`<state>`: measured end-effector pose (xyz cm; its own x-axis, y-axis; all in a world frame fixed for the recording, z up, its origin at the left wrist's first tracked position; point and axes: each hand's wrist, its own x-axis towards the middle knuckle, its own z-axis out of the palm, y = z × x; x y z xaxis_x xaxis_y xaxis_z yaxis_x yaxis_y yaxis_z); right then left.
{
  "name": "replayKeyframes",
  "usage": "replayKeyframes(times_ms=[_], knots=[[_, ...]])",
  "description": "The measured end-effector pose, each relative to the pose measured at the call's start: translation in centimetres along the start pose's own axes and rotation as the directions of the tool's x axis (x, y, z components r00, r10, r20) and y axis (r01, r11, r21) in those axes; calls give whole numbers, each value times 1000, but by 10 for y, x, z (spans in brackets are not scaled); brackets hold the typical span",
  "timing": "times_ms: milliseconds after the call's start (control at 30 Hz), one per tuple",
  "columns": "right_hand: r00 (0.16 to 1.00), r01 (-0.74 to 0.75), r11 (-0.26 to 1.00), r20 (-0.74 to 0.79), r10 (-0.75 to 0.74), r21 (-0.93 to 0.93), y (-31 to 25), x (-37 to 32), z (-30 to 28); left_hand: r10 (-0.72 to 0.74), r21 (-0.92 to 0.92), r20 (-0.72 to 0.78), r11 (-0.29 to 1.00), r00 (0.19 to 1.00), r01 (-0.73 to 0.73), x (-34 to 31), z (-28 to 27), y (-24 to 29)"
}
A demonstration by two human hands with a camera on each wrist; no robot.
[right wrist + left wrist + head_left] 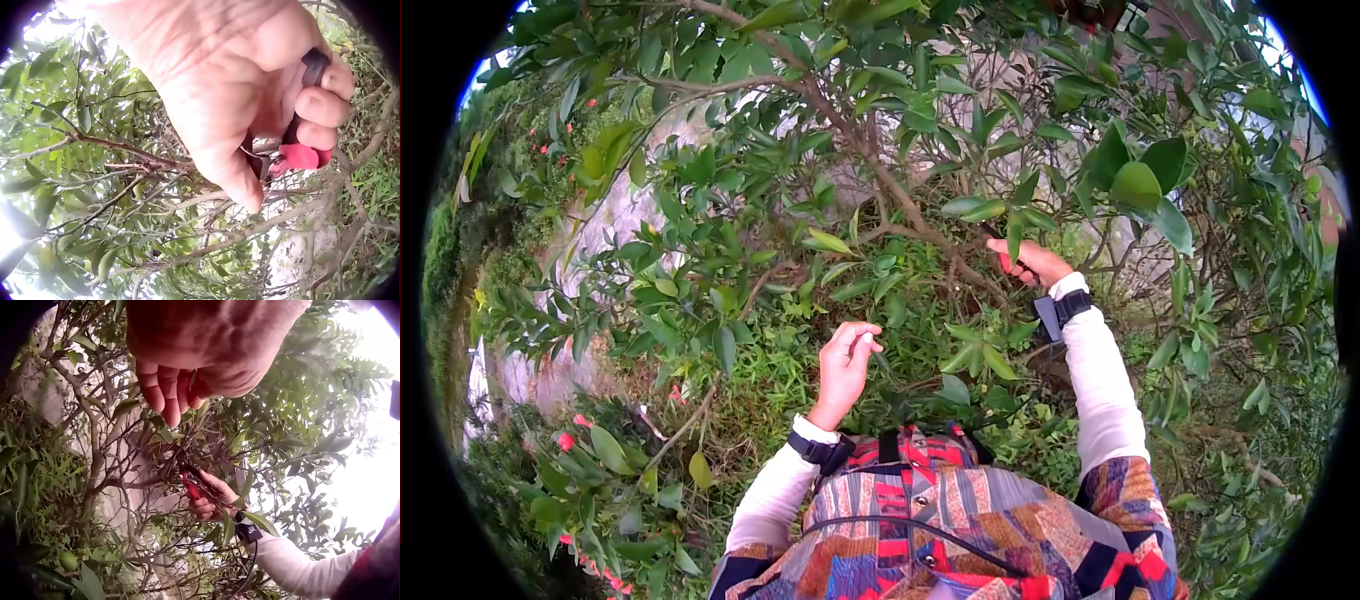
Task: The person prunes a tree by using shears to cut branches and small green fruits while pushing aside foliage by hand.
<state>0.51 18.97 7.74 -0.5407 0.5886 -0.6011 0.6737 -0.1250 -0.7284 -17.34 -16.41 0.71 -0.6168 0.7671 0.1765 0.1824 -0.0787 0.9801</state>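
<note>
My right hand [1038, 265] grips red-and-black pruning shears [299, 156], its fingers curled round one dark handle and the thumb on the other side. In the left wrist view the shears [191, 486] point in among thin bare twigs near a branch fork. My left hand [845, 370] hovers in front of the body, lower and to the left of the right one. Its fingers [167, 394] are loosely bent, with no held thing showing between them. Leaves lie close behind those fingertips. The shears' blade tips are partly hidden by twigs.
A thick branch [900, 200] slants down through the middle of the leafy tree. Twigs and foliage surround both arms. A green fruit [69, 560] hangs low in the left wrist view. Red flowers [566, 441] grow at the left, and grass [775, 375] covers the ground.
</note>
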Motion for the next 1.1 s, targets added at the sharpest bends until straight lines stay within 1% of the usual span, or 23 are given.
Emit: replayKeyframes(times_ms=[133, 233, 300, 367, 433, 467, 533, 567, 633, 667, 733, 767, 833, 867, 900, 967, 1000, 1033, 1067, 1100], knots=[[999, 41, 999, 20, -41, 23, -8, -5, -3, 20, 15, 45, 1000, 999, -21, 1, 2, 1], [1000, 24, 1000, 10, -24, 12, -15, -9, -8, 38, 16, 56, 999, 998, -39, 2, 4, 3], [998, -8, 1000, 66, 9, -14, -17, -7, -11, 37, 25, 74, 999, 997, -38, 1, 4, 4], [998, 3, 1000, 56, -3, -6, -17, -7, -11, 35, 35, 84, 999, 996, -38, 2, 3, 5], [994, 3, 998, 105, 3, -60, -19, -8, -15, 36, 39, 91, 998, 995, -40, 2, 3, 5], [995, 3, 998, 104, 3, -59, -20, -7, -15, 37, 39, 92, 998, 995, -40, 2, 3, 5], [991, -55, 998, 124, 58, -26, -22, -6, -14, 23, 49, 91, 998, 996, -27, 2, 3, 7], [990, -55, 998, 126, 58, -26, -22, -5, -13, 21, 50, 90, 998, 996, -26, 2, 3, 8], [980, -54, 998, 194, 49, 19, -19, -5, -14, 15, 62, 100, 998, 995, -21, 2, 4, 10], [980, -55, 998, 193, 50, 20, -15, -3, -16, 15, 61, 102, 998, 995, -21, 2, 5, 9], [971, -39, 998, 238, 27, 44, -3, 6, -17, 12, 46, 105, 999, 994, -17, 2, 5, 4], [971, -37, 998, 238, 26, 43, 2, 10, -16, 13, 46, 103, 999, 995, -18, 3, 5, 3], [978, 15, 999, 206, -24, 45, 8, 9, -10, 8, 31, 103, 999, 995, -11, 3, 5, 1], [992, -13, 998, 126, 21, -64, 2, 5, -3, 8, 32, 103, 999, 995, -11, 3, 4, 0], [992, -15, 998, 124, 22, -62, 3, 3, 3, 2, 31, 101, 1000, 995, -5, 3, 4, 0], [984, 59, 995, 174, -44, -86, 15, 11, 8, -3, 27, 102, 1000, 995, 0, 4, 6, 1], [988, 118, 977, 116, -98, -175, 29, 28, 7, -3, 30, 108, 1000, 994, 0, 5, 6, 1], [988, 120, 977, 116, -101, -174, 30, 25, 12, -3, 34, 114, 999, 993, -1, 6, 6, 2], [944, 261, 881, -88, -319, -395, 34, 17, 23, -2, 35, 115, 999, 993, -2, 5, 6, 2], [805, 315, 721, -229, -547, -617, 33, 11, 29, -2, 24, 114, 1000, 993, 0, 5, 6, 3]])
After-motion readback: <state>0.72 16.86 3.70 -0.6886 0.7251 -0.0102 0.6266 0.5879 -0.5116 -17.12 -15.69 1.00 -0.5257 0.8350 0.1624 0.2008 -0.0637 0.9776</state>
